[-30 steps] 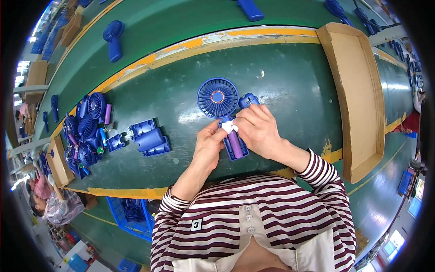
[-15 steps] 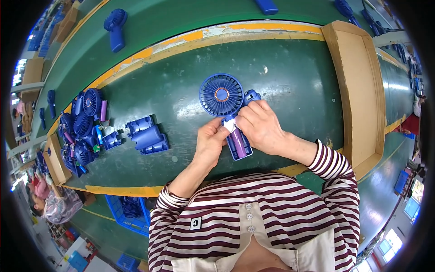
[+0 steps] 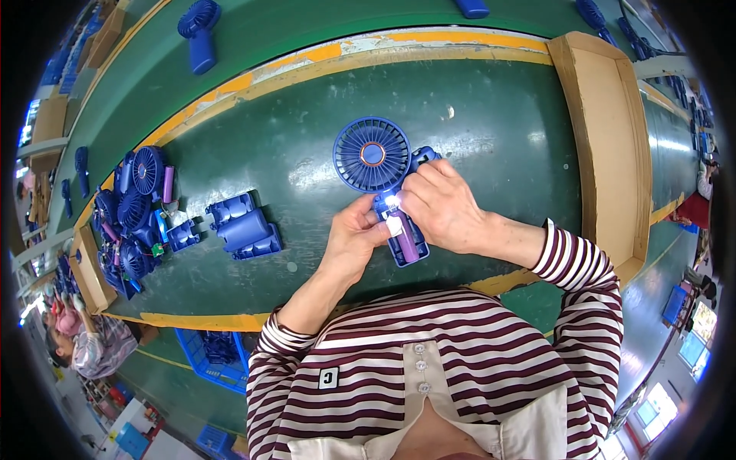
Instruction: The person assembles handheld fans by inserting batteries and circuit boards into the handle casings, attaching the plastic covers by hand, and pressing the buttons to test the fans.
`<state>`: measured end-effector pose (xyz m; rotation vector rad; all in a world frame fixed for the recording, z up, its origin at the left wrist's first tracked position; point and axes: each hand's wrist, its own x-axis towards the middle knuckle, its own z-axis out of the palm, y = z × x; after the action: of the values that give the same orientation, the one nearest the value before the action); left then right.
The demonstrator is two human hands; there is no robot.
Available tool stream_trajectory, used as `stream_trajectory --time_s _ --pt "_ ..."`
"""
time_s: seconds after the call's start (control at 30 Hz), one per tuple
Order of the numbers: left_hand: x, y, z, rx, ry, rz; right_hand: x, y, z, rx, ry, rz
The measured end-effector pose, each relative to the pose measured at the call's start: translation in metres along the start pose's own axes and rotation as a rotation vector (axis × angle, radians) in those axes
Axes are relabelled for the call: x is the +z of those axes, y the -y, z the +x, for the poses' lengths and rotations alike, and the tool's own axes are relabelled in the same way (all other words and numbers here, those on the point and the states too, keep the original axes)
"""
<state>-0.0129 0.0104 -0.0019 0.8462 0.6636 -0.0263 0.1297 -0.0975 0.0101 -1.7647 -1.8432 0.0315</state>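
At lower left, dark blue parts [image 3: 220, 346] were held in a blue crate [image 3: 222, 376]. At centre, a blue fan [image 3: 372, 155], its open handle [image 3: 382, 201] fitted with a purple battery [image 3: 407, 244], was grasped by the left hand [image 3: 356, 239]; what was gripped by the right hand [image 3: 441, 203] could not be told. At right, a cardboard tray [image 3: 609, 153] was placed lengthwise.
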Motion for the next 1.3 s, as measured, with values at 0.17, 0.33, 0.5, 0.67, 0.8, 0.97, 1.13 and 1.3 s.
stream_trajectory --time_s 0.17,0.33,0.5,0.67,0.8,0.97,1.13,1.3 --pt "-0.001 0.004 0.000 0.046 -0.012 -0.017 0.006 0.000 -0.003 -0.016 -0.040 0.050" --pt "0.003 0.001 -0.001 0.059 0.010 -0.020 0.006 0.000 -0.006 0.014 -0.025 0.046" --pt "0.001 0.004 0.001 0.065 -0.013 -0.004 0.005 0.001 -0.004 0.003 -0.062 -0.005" --pt "0.006 0.006 0.004 0.030 -0.150 0.030 0.004 0.004 -0.003 0.000 -0.035 -0.035" --pt "0.009 0.012 0.003 0.147 -0.186 0.148 0.006 0.006 -0.004 0.009 -0.044 -0.043" --pt "0.011 0.013 0.000 0.131 -0.203 0.093 0.005 0.009 -0.002 0.011 -0.016 -0.008" --pt "0.012 0.006 0.004 0.083 -0.194 0.042 0.006 0.003 -0.003 0.037 -0.032 0.015" --pt "0.009 -0.001 0.003 -0.011 -0.142 -0.056 -0.016 0.021 -0.030 0.316 -0.119 -0.171"
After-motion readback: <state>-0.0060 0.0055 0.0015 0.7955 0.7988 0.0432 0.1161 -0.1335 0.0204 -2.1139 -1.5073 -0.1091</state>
